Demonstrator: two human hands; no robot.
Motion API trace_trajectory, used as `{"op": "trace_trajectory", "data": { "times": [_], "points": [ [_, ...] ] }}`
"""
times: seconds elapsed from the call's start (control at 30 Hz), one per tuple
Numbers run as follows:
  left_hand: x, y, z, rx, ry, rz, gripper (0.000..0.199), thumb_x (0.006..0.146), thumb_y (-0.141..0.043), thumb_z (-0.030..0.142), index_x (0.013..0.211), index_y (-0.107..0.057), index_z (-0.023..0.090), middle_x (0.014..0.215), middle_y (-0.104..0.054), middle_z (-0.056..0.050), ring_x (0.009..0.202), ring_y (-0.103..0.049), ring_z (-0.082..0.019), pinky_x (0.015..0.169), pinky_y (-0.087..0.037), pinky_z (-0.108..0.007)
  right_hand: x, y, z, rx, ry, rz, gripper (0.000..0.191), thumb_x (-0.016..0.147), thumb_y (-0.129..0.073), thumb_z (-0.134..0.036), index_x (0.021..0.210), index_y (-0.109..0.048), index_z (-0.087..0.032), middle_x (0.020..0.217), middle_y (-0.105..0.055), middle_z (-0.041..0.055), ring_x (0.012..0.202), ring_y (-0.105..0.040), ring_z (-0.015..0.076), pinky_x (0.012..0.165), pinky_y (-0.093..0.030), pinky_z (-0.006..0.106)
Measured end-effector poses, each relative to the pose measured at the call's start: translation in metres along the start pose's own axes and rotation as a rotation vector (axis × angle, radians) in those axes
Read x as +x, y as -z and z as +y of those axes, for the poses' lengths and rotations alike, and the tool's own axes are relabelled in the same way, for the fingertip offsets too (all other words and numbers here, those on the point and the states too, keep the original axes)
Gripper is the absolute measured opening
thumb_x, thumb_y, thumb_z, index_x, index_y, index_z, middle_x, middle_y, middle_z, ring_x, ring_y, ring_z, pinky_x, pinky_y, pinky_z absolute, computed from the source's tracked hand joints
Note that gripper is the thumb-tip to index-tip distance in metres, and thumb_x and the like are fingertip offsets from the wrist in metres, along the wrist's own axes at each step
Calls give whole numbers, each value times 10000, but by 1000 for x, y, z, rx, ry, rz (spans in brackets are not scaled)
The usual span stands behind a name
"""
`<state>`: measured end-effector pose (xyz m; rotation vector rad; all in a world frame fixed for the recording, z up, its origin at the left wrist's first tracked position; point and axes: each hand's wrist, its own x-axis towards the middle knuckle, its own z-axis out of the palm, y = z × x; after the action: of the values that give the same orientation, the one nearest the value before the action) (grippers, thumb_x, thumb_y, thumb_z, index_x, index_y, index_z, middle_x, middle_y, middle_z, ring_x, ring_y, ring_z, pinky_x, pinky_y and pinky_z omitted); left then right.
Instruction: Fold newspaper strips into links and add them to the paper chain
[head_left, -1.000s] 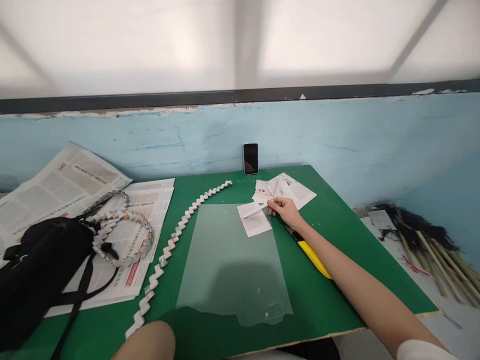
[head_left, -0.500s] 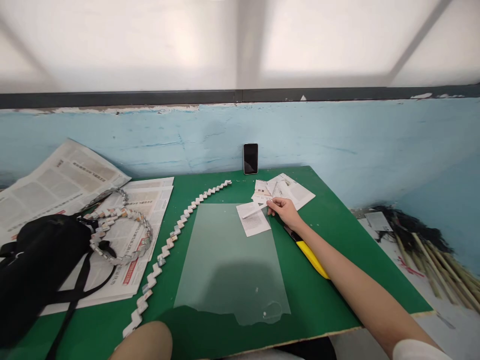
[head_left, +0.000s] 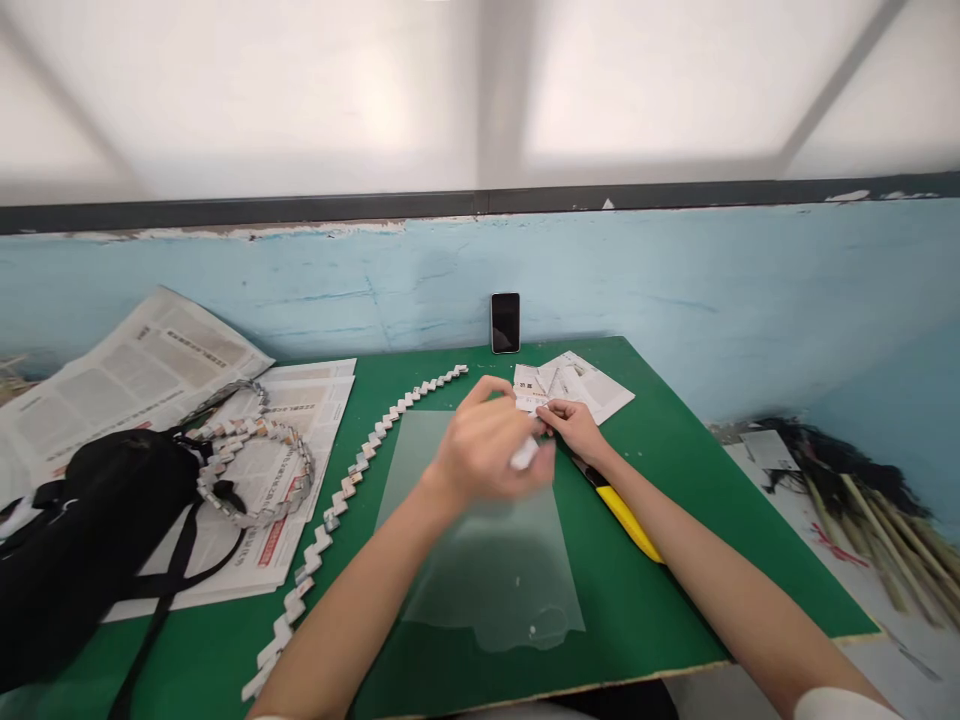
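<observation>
My right hand (head_left: 576, 432) is closed in a pinch on a white folded paper strip, near the far right corner of a clear sheet (head_left: 495, 570) lying on the green table. Close beside it hovers my left hand (head_left: 484, 440), fingers curled and smeared by motion. A white patch of paper (head_left: 524, 454) shows between its thumb and fingers; whether it is held or lies behind them, I cannot tell. Printed paper pieces (head_left: 592, 385) lie just beyond my right hand. Below its wrist rests a yellow-and-black cutter (head_left: 628, 522).
Left of the clear sheet runs a folded-paper zigzag chain (head_left: 349, 487). Farther left are newspapers (head_left: 330, 385), a coiled paper chain (head_left: 262, 520) and a black bag (head_left: 112, 510). A phone (head_left: 505, 323) leans on the wall. Long stalks (head_left: 874, 530) lie beyond the table (head_left: 697, 500).
My left hand has come in from below to meet my right hand, covering the small paper sheet. My right hand keeps its pinch on the strip. The view has shifted slightly.
</observation>
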<state>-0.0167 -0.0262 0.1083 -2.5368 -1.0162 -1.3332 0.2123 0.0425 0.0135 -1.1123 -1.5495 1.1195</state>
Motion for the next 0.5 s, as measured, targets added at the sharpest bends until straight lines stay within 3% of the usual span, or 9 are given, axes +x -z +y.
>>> {"op": "trace_trajectory", "data": {
  "times": [0.07, 0.13, 0.23, 0.3, 0.5],
  "points": [
    [7, -26, -11, -39, 144, -51, 204, 1015, -517, 311, 961, -671, 189, 857, -668, -61, 828, -624, -195, 839, -536, -369, -1, -1, -2, -4, 10, -16, 403, 885, -683, -556, 722, -669, -188, 643, -683, 24, 575, -531, 147, 598, -412, 278],
    [4, -53, -25, -82, 300, -131, 227, 1013, -515, 331, 1093, -647, 164, 997, -678, -100, 951, -623, -228, 856, -521, -374, -1, -1, -2, -21, 24, -25, 407, 884, -683, -555, 712, -677, -187, 639, -677, 23, 571, -526, 146, 595, -409, 279],
    [-16, -80, -44, -207, 346, -368, 283, 1041, -445, 365, 1023, -659, 180, 974, -680, -88, 970, -613, -229, 853, -497, -349, -1, -1, -1, -35, 41, -19, 413, 886, -681, -552, 692, -679, -187, 639, -670, 25, 578, -532, 149, 594, -410, 281],
    [-29, -87, -51, -288, 356, -457, 335, 1048, -422, 400, 961, -666, 187, 948, -687, -76, 943, -617, -220, 841, -476, -331, -1, -1, 0, -39, 53, -13, 412, 889, -680, -545, 680, -674, -189, 639, -670, 27, 585, -539, 153, 603, -418, 284],
    [-33, -84, -55, -524, 481, -496, 402, 1050, -396, 415, 874, -672, 181, 715, -665, -17, 714, -611, -163, 723, -440, -261, -3, -3, -2, 13, 58, 19, 356, 866, -708, -530, 755, -721, -192, 650, -685, 28, 587, -544, 161, 605, -438, 292]
  ]
}}
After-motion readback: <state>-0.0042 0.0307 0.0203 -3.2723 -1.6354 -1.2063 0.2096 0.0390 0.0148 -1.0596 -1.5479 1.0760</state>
